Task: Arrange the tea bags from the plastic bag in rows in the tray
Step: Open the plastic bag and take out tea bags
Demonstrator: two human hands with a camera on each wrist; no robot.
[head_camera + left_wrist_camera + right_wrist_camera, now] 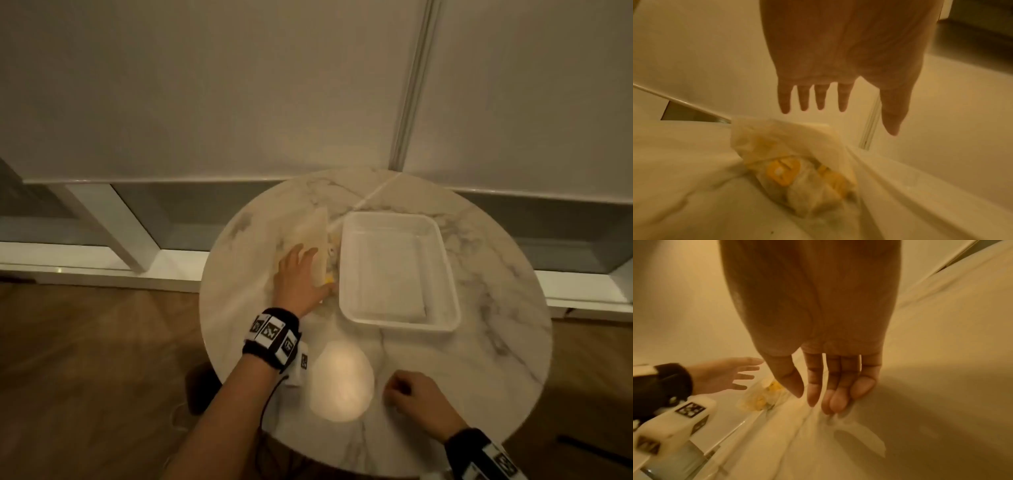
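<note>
Round marble table (479,359) | rectangular translucent tray (448,274) | crinkled plastic bag (789,146)

No readable text anywhere — the wristband (272,334) tags carry only black-and-white marker patterns — no letters

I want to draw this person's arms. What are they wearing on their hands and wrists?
Both hands are bare, with no gloves or sleeves. The left wrist has a black band with white square blocks, each printed with a black-and-white pattern. A white camera box hangs beneath it, and a thin dark cable runs down along the forearm. The right wrist wears the same kind of black band with patterned white blocks.
</note>
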